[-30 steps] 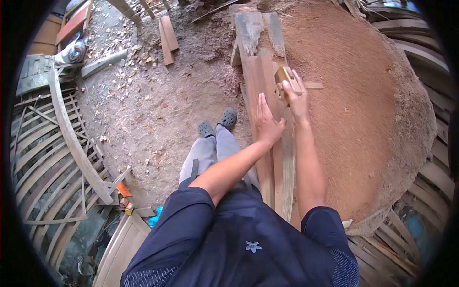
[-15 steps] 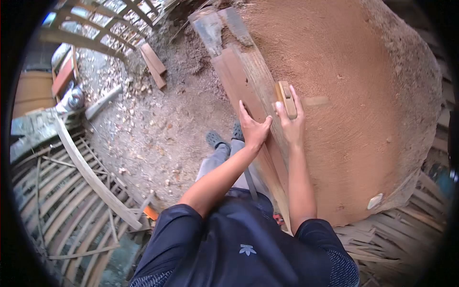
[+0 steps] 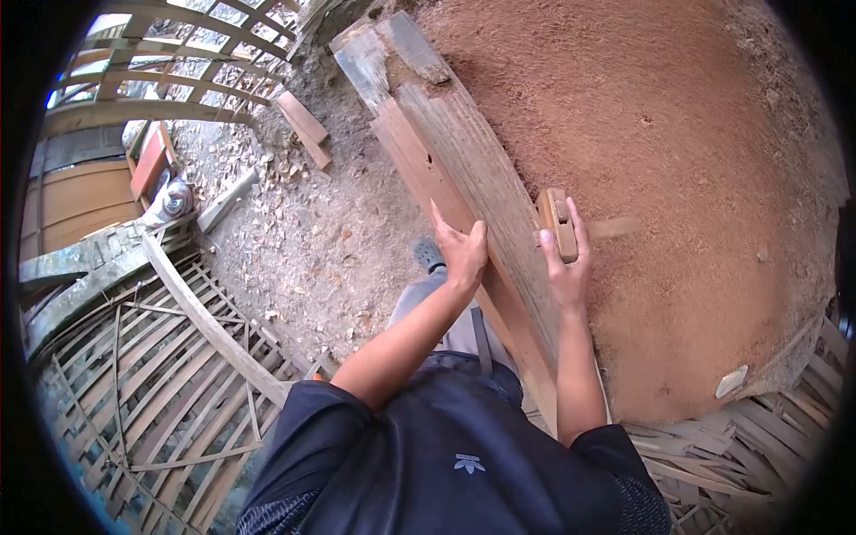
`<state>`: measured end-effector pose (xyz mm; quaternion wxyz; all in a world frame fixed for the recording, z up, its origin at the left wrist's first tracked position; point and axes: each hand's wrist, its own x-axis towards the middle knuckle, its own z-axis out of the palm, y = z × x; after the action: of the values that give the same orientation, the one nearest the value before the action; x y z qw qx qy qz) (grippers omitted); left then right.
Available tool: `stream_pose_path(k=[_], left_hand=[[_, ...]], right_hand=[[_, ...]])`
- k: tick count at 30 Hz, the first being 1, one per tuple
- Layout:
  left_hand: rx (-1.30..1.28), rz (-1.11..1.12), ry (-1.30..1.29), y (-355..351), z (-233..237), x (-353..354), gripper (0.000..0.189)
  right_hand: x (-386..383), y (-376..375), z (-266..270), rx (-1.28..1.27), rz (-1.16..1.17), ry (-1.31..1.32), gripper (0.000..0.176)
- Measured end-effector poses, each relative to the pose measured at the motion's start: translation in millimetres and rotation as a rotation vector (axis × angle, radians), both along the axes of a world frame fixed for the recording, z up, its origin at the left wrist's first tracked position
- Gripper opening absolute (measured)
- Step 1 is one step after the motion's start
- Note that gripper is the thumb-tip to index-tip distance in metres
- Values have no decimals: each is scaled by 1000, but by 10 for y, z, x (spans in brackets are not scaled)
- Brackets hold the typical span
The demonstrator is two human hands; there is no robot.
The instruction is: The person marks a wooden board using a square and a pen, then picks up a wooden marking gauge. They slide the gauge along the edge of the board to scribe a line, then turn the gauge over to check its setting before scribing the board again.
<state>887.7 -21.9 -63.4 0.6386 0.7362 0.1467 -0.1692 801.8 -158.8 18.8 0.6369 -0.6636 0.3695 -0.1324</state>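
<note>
A long reddish-brown wooden plank (image 3: 412,159) lies lengthwise on a wider, weathered board (image 3: 464,147). My left hand (image 3: 463,257) grips this plank near its middle, thumb across the top face and fingers along the left edge. In my right hand (image 3: 569,278) is a small wooden hand plane (image 3: 558,225), held just beyond the right edge of the weathered board, over the sawdust. My right thumb rests at the plane's left side, with the fingers along its right side. A small dark hole shows in the plank ahead of my left hand.
A large mound of reddish sawdust (image 3: 695,223) spreads to the right. Short wood offcuts (image 3: 305,129) and scattered chips lie on the ground at left. Curved slatted frames (image 3: 169,374) stand at lower left, and thin wood strips (image 3: 713,455) are piled at lower right.
The camera view has shifted, so the left side shows more to the right. The plane in my right hand sits lower and further right in view. My left hand stays on the plank.
</note>
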Motion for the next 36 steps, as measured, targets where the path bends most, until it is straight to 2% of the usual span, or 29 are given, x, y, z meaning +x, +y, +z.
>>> stream_pose_path(k=[3, 7, 9, 12, 18, 20, 22, 24, 26, 32, 34, 36], left_hand=[[-22, -45, 101, -20, 260, 46, 99], [-37, 38, -53, -108, 44, -23, 98], [132, -24, -18, -128, 46, -32, 98], [147, -40, -62, -144, 171, 9, 97], [295, -63, -173, -224, 58, 2, 101], [240, -28, -146, -238, 179, 28, 101], [186, 1, -117, -245, 192, 22, 102], [238, -17, -144, -246, 192, 10, 102], [234, -20, -118, -227, 200, 30, 102], [240, -18, -140, -254, 215, 31, 102], [228, -22, -127, -255, 208, 22, 101], [239, -29, -144, -252, 205, 18, 101]], right_hand=[[56, -44, -16, -64, 42, 46, 63], [267, -38, 91, -111, 104, 11, 63], [448, -5, 148, -106, 144, -45, 64], [777, 78, -33, -8, 235, -121, 65], [1717, 329, -354, -253, 436, -148, 65], [1943, 388, -355, -293, 449, -147, 65], [2102, 418, -353, -229, 450, -21, 64], [2179, 349, -406, -154, 489, -5, 65], [2242, 264, -556, 203, 421, -174, 67], [2241, 365, -587, 120, 416, -110, 61], [2232, 369, -605, -72, 449, -115, 60], [2228, 377, -621, -77, 444, -134, 61]])
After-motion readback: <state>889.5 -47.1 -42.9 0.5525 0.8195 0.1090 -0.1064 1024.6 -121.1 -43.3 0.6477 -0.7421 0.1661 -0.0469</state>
